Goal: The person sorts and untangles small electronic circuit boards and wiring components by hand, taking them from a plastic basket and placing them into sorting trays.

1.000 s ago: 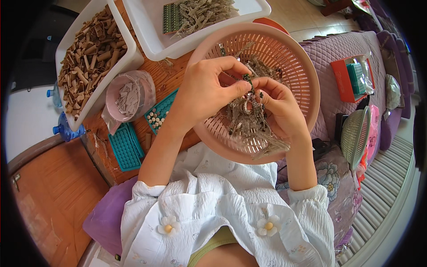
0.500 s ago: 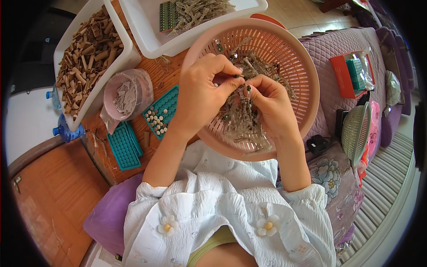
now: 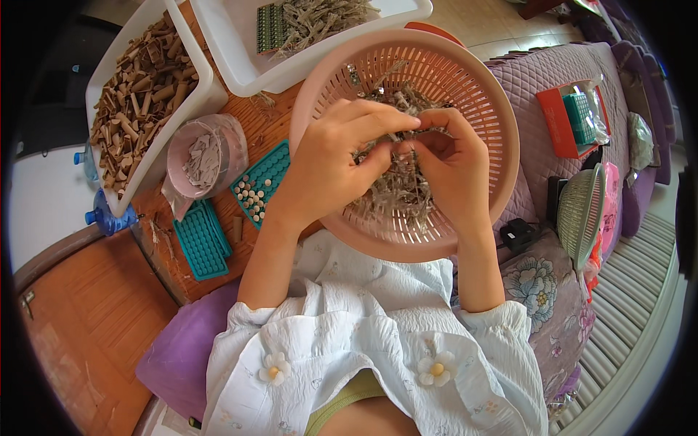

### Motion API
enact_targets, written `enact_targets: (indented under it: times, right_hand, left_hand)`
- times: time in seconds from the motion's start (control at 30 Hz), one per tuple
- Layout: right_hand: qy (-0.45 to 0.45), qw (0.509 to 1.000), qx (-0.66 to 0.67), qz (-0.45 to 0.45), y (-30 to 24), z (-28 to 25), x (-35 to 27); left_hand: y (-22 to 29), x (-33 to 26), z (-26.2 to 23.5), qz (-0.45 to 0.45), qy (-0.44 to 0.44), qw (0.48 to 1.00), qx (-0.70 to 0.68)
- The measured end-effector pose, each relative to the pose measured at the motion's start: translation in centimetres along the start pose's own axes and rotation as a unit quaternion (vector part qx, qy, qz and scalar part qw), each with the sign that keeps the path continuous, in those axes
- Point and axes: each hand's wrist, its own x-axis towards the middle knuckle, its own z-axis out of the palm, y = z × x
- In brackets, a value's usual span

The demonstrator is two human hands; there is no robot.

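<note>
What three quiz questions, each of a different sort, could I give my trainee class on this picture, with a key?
1. Multiple choice: over what are the left hand and the right hand?
A) the pink slotted basket
B) the red box
C) the blue bottle

2. True or false: the white tub of brown pieces stands to the person's left of the pink slotted basket.

3. Fill in the colour: the small round pieces near the left forearm lie in a ____ tray.

Key: 1. A; 2. True; 3. Teal.
</note>
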Motion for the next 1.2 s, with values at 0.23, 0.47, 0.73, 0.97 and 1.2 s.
enact_targets:
  times: [0.23,0.47,0.73,0.97,1.2]
  right_hand:
    - [-0.041,0.987,-0.093,-0.126,-0.3,-0.1,-0.1]
    - [-0.026,0.952,-0.256,-0.163,-0.8,0.2,-1.3]
    - [0.03,0.943,-0.291,-0.157,-0.8,1.8,-2.5]
    - [0.092,0.949,-0.25,-0.167,-0.2,2.2,-2.5]
    - [0.1,0.928,-0.288,-0.216,-0.3,1.5,-2.2]
  left_hand:
    - [-0.7,-0.4,-0.8,0.063,0.006,0.997,0.044]
    - [-0.9,-1.7,-0.2,0.113,0.119,0.981,0.108]
    - [-1.0,-2.5,-0.3,0.091,0.124,0.981,0.117]
    - [-1.1,-2.7,0.3,0.033,0.189,0.973,0.132]
    - [0.3,-1.5,-0.8,0.028,0.012,0.997,0.073]
